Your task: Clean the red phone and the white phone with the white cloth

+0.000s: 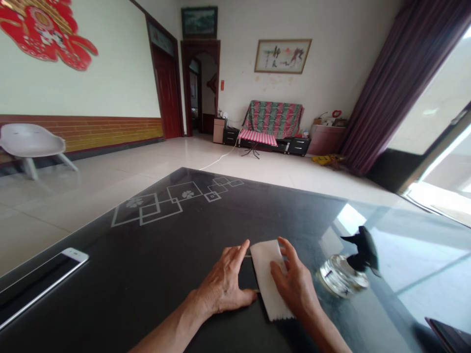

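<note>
Device: A slim dark device [248, 273] lies on the near part of a black table, well in from the left edge, its right portion hidden beneath a white cloth [268, 280].
Left hand: The left hand [225, 280] grips the device from the side, thumb on its near edge and forefinger at its far edge.
Right hand: The right hand [293, 279] holds the cloth, thumb across the top, fingers curled at its right side; how tightly cannot be told.
Cloth over device: Good handling here likely means light, even pressure with the cloth flat, the left grip kept to the edges, and the device braced against sliding on a slick top.
Spray bottle: A clear spray bottle [344, 274] with a black head stands just beyond the right hand; elbow room on that side seems worth minding.
White phone: A white phone [44, 279] lies along the left edge, well apart from the hands.
Table: The glossy black table [158, 264] carries pale squares and flowers toward its far corner, and mirrors window light to the right.
Room: Beyond the far edge, a tiled floor [121, 184] runs to a patterned cover [274, 117] below a framed picture [283, 56]; a purple curtain [390, 88] hangs right, a white chair [31, 137] stands left.
</note>
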A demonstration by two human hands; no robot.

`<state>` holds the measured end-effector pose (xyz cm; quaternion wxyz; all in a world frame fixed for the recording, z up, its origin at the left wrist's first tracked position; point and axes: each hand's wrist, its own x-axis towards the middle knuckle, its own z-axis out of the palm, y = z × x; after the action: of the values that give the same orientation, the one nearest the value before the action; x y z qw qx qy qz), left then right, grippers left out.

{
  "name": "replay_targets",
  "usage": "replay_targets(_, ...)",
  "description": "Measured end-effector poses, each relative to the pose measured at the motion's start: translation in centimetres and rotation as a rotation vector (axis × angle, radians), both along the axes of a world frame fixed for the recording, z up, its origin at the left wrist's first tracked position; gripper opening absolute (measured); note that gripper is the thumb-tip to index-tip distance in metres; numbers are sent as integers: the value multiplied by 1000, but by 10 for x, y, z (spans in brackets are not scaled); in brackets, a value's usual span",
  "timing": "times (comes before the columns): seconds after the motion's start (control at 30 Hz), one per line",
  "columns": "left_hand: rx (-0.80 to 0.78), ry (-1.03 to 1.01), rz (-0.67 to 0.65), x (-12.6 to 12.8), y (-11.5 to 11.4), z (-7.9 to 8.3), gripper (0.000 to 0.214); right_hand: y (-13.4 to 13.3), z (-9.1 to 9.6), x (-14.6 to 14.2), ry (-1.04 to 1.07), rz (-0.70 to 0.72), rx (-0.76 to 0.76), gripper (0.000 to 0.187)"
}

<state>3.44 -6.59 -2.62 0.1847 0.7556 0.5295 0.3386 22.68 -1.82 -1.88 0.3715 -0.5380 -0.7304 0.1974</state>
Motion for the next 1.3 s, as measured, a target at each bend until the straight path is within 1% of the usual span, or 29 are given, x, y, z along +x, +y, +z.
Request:
replay_targets(0.1, 6, -10, -3, 0, 0, -1, 106, 1, -7, 2, -72, 0, 187, 49)
replay_targets(0.2, 12, -16, -10, 0, 0, -1, 106, 1, -9, 5, -126, 4, 262, 47)
replay_targets(0.33, -6, -9, -1, 2, -3, 0, 106, 0, -11, 8, -171, -15, 282, 48)
replay_targets(0.53, -34, 22, 23, 1, -7, 1, 106, -7, -14, 12, -171, -21, 342, 45)
replay_targets(0.83, -35, 22, 24, 0, -9, -2, 103, -14, -14, 10, -128, -9, 348, 41)
replay_targets(1.03, -35, 9, 17, 0, -8, -2, 102, -14, -15, 13, -150, 7, 319, 38)
replay_targets(1.17, -20, 17, 17, -1, -5, -4, 102, -13, -17, 14, -160, 28, 327, 36)
replay_targets(1.3, -22, 18, 11, -1, -3, -5, 101, -12, -19, 12, -172, 18, 330, 37)
